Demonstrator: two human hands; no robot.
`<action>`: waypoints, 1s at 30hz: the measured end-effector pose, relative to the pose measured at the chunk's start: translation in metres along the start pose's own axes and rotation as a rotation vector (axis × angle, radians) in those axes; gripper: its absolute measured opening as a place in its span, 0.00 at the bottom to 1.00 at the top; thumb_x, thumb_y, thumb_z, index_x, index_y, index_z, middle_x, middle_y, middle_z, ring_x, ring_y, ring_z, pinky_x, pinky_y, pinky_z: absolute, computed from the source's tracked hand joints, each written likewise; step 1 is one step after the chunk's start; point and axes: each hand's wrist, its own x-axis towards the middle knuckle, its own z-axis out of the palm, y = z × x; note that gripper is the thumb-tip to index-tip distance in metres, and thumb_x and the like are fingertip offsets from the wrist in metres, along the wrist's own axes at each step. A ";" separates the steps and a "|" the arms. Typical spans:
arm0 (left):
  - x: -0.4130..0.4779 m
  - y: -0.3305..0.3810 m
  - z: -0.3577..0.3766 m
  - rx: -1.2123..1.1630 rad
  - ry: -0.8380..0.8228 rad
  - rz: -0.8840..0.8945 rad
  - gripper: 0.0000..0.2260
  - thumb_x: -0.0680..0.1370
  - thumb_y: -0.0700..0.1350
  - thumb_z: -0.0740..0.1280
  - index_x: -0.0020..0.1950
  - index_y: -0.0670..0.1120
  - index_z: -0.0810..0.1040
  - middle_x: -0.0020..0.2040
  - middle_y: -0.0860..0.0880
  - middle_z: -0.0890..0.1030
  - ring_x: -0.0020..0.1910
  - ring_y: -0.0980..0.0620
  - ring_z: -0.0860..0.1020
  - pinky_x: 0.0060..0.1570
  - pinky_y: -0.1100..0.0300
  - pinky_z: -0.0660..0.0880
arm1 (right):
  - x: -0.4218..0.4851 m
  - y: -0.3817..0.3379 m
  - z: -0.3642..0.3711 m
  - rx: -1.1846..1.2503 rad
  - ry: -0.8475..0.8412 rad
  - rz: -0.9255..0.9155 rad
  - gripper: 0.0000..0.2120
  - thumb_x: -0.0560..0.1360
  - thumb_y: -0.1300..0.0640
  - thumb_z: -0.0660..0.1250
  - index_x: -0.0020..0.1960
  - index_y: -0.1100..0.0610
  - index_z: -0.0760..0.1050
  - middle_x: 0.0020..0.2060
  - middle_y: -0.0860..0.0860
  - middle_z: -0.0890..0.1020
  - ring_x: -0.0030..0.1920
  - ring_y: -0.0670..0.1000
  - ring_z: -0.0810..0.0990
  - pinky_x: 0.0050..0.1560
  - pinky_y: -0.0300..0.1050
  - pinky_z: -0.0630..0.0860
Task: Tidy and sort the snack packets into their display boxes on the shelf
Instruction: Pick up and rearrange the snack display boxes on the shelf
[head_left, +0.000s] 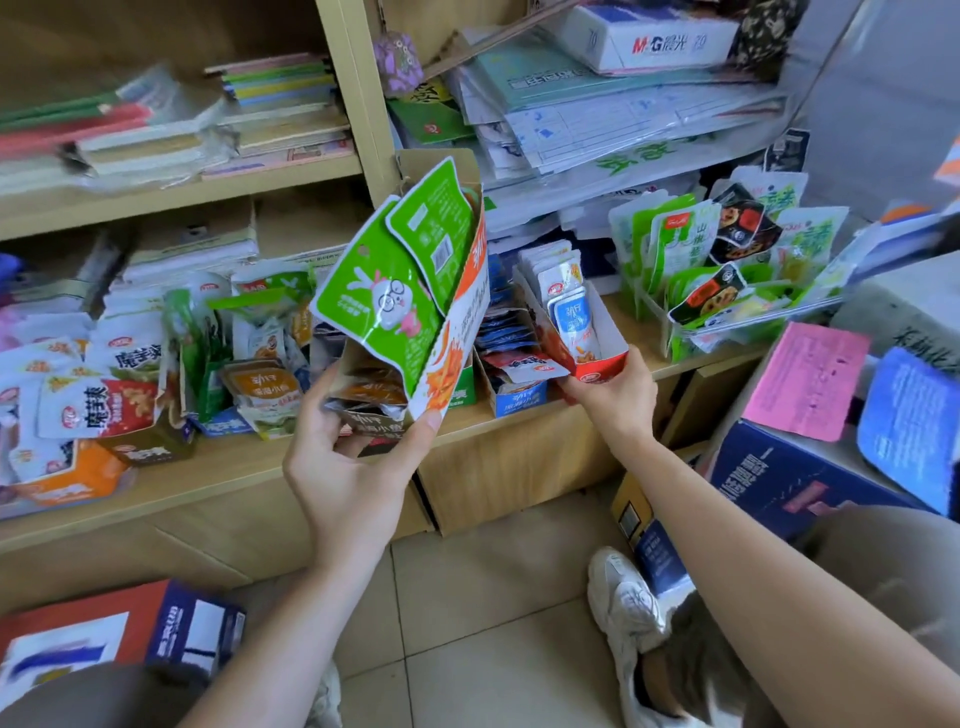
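Observation:
My left hand (358, 467) grips an orange and white display box (460, 332) lifted off the shelf and tilted. Two large green packets (395, 280) stick out of its top, and brown packets (363, 397) spill at its lower end. My right hand (610, 387) holds the front end of a narrow red and white display box (605, 364) on the shelf, filled with a row of blue and white packets (563, 291). Between the two boxes stands a blue display box (519, 397) with dark blue and red packets heaped in it.
Loose snack packets (119, 374) pile on the left of the wooden shelf (234, 462). A clear rack (727, 291) of green and black packets stands at the right. Stacked papers and books fill the upper shelves. Cartons (779, 478) and my shoe (623, 597) are on the tiled floor.

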 end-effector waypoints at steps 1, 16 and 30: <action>0.001 -0.006 0.005 -0.010 -0.029 0.002 0.31 0.61 0.50 0.80 0.63 0.57 0.74 0.53 0.59 0.85 0.54 0.59 0.83 0.49 0.63 0.79 | -0.001 -0.002 -0.005 0.004 0.028 -0.010 0.29 0.61 0.44 0.81 0.56 0.48 0.70 0.49 0.42 0.80 0.52 0.45 0.81 0.55 0.52 0.82; -0.036 -0.015 0.125 -0.051 -0.063 -0.048 0.32 0.63 0.47 0.83 0.66 0.52 0.77 0.56 0.52 0.84 0.56 0.50 0.83 0.54 0.45 0.81 | -0.018 -0.068 -0.147 0.173 0.353 -0.059 0.25 0.62 0.49 0.82 0.55 0.51 0.77 0.44 0.39 0.82 0.41 0.31 0.79 0.36 0.25 0.73; -0.074 -0.090 0.217 0.384 0.045 -0.088 0.36 0.64 0.57 0.81 0.69 0.50 0.76 0.54 0.52 0.85 0.53 0.51 0.82 0.55 0.56 0.77 | -0.016 -0.055 -0.168 0.236 0.289 -0.032 0.24 0.61 0.48 0.82 0.53 0.53 0.78 0.42 0.43 0.84 0.37 0.35 0.80 0.36 0.29 0.75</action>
